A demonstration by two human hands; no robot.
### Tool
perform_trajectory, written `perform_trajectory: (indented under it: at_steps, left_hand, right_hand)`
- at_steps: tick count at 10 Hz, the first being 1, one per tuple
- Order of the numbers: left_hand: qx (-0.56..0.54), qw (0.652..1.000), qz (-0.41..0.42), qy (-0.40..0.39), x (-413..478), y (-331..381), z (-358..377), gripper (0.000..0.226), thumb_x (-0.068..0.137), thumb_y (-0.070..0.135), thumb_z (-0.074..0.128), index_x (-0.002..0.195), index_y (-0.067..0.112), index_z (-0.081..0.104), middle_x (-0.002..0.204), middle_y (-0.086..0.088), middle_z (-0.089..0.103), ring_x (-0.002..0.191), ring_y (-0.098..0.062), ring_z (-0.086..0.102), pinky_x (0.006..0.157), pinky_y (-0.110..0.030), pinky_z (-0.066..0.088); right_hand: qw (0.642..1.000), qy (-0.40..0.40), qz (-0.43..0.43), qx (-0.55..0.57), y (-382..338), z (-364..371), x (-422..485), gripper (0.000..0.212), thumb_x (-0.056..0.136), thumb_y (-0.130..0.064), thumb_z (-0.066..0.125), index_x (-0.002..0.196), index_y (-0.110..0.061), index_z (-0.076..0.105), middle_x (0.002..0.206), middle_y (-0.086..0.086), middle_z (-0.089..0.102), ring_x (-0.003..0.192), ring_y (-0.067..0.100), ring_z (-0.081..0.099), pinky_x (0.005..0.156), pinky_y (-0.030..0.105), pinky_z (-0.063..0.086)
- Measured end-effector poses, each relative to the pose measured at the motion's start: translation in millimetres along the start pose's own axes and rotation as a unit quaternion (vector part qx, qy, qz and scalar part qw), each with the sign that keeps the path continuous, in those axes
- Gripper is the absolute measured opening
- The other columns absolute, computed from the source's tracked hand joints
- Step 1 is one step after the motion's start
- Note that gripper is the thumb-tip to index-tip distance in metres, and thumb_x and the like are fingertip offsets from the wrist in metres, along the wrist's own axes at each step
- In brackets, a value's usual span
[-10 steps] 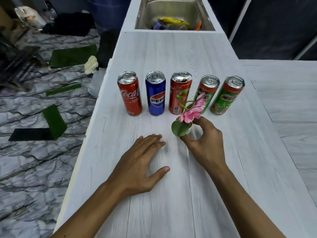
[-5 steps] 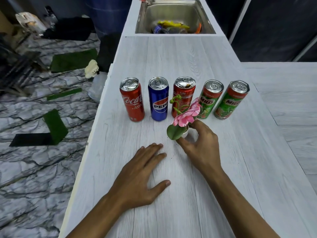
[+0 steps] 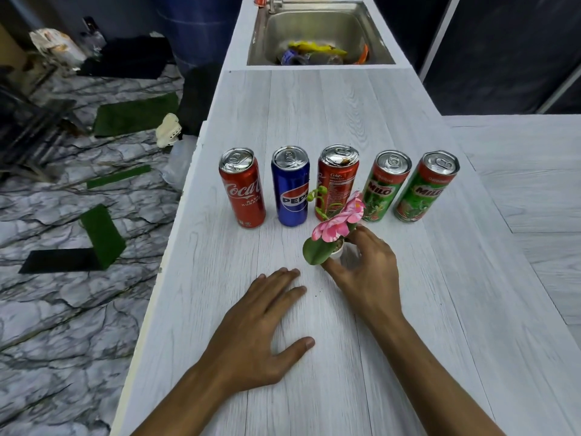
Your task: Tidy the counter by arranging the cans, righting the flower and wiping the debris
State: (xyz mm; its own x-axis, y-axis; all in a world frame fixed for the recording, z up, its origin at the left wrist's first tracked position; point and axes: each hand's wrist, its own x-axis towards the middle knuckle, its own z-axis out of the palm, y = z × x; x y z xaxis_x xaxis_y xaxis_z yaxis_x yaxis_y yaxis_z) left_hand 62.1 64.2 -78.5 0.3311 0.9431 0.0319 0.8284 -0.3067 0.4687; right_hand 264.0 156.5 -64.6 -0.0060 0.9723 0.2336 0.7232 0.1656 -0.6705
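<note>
Several cans stand upright in a row across the white counter [image 3: 314, 121]: a red Coca-Cola can [image 3: 242, 188], a blue Pepsi can [image 3: 290, 186], a red Coke can [image 3: 338, 174] and two green Milo cans [image 3: 384, 185] [image 3: 425, 187]. Just in front of the row, a pink flower [image 3: 340, 221] with a green leaf sits in a small white pot [image 3: 339, 252], roughly upright. My right hand [image 3: 366, 273] is wrapped around the pot. My left hand [image 3: 256, 333] lies flat on the counter, fingers spread, holding nothing. A few dark specks of debris [image 3: 315, 291] lie between my hands.
A steel sink [image 3: 372, 33] with coloured litter inside is set into the counter's far end. The counter's left edge [image 3: 169, 247] drops to a marble-patterned floor strewn with green mats. A second white surface [image 3: 518, 184] adjoins on the right.
The flower has tipped from leaning toward upright in my right hand. The view has shifted so the cans sit lower in frame. My left hand stays flat.
</note>
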Motion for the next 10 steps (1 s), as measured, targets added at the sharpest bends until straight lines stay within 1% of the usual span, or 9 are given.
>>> perform_trajectory:
  at_steps: [1,3,4,5,6,7,8,9,10]
  left_hand:
    - [0.001,1.0,0.0,0.0,0,0,0,0.077,0.093,0.075,0.046,0.158,0.034,0.034,0.169,0.017,0.018,0.156,-0.004,0.01,0.125,-0.043,0.024]
    - [0.005,1.0,0.007,0.008,0,-1,1,0.076,0.094,0.073,0.049,0.157,0.032,0.037,0.168,0.016,0.021,0.156,-0.004,0.012,0.126,-0.041,0.023]
    - [0.006,1.0,0.004,0.009,0,-1,2,0.076,0.093,0.074,0.048,0.157,0.034,0.037,0.168,0.016,0.021,0.156,-0.004,0.013,0.125,-0.04,0.022]
    - [0.012,1.0,0.004,0.005,0,0,2,0.076,0.093,0.074,0.048,0.157,0.034,0.036,0.168,0.017,0.021,0.156,-0.003,0.012,0.126,-0.038,0.019]
    - [0.01,1.0,-0.006,-0.004,0,0,1,0.077,0.093,0.075,0.047,0.157,0.036,0.034,0.168,0.019,0.018,0.156,-0.001,0.01,0.127,-0.036,0.017]
    - [0.011,1.0,-0.017,-0.023,0,4,-5,0.078,0.091,0.079,0.043,0.157,0.039,0.032,0.168,0.023,0.013,0.155,0.001,0.005,0.127,-0.035,0.015]
    - [0.015,0.997,-0.038,-0.071,3,8,-11,0.079,0.087,0.086,0.032,0.155,0.05,0.017,0.166,0.03,-0.003,0.153,0.006,-0.009,0.128,-0.032,0.006]
    - [0.023,0.997,-0.026,-0.072,8,16,-20,0.073,0.087,0.085,0.032,0.151,0.053,0.02,0.164,0.032,0.0,0.153,0.008,-0.003,0.127,-0.028,0.009]
    - [0.045,0.998,0.024,-0.036,8,23,-32,0.06,0.098,0.07,0.031,0.114,0.035,0.077,0.136,0.016,0.064,0.126,-0.002,0.061,0.105,-0.024,0.047]
  right_hand:
    - [1.0,-0.02,0.006,-0.007,0,1,1,0.053,0.08,-0.043,0.084,0.12,-0.012,0.071,0.127,0.004,0.071,0.125,0.026,0.061,0.104,0.055,0.046]
    - [0.999,-0.022,0.022,-0.028,0,2,-1,0.056,0.081,-0.047,0.082,0.124,-0.014,0.07,0.136,0.004,0.067,0.139,0.026,0.05,0.113,0.058,0.035]
    - [0.999,-0.02,0.026,-0.035,-1,3,-2,0.058,0.082,-0.049,0.081,0.126,-0.013,0.069,0.137,0.006,0.066,0.141,0.028,0.047,0.114,0.059,0.034]
    - [0.999,-0.022,0.027,-0.023,2,4,-6,0.064,0.081,-0.053,0.081,0.129,-0.012,0.067,0.136,0.008,0.066,0.142,0.03,0.045,0.117,0.051,0.034]
    - [0.999,-0.039,0.035,-0.004,8,3,-11,0.068,0.081,-0.054,0.08,0.133,-0.015,0.063,0.141,0.006,0.062,0.145,0.024,0.041,0.112,0.029,0.03]
    - [0.999,-0.045,0.022,-0.009,12,-1,-11,0.068,0.082,-0.056,0.078,0.136,-0.017,0.06,0.144,0.003,0.059,0.147,0.021,0.038,0.11,0.026,0.029]
    - [0.998,-0.053,0.018,-0.014,13,-3,-11,0.07,0.083,-0.058,0.075,0.137,-0.018,0.06,0.146,0.001,0.058,0.147,0.019,0.039,0.11,0.026,0.03]
    - [0.998,-0.065,0.022,-0.016,16,-9,-9,0.072,0.083,-0.062,0.071,0.14,-0.021,0.058,0.15,-0.002,0.054,0.148,0.016,0.037,0.11,0.024,0.027]
    - [0.999,-0.034,0.023,-0.015,14,-13,-21,0.066,0.082,-0.049,0.08,0.136,-0.015,0.064,0.144,0.003,0.059,0.139,0.022,0.052,0.11,0.03,0.039]
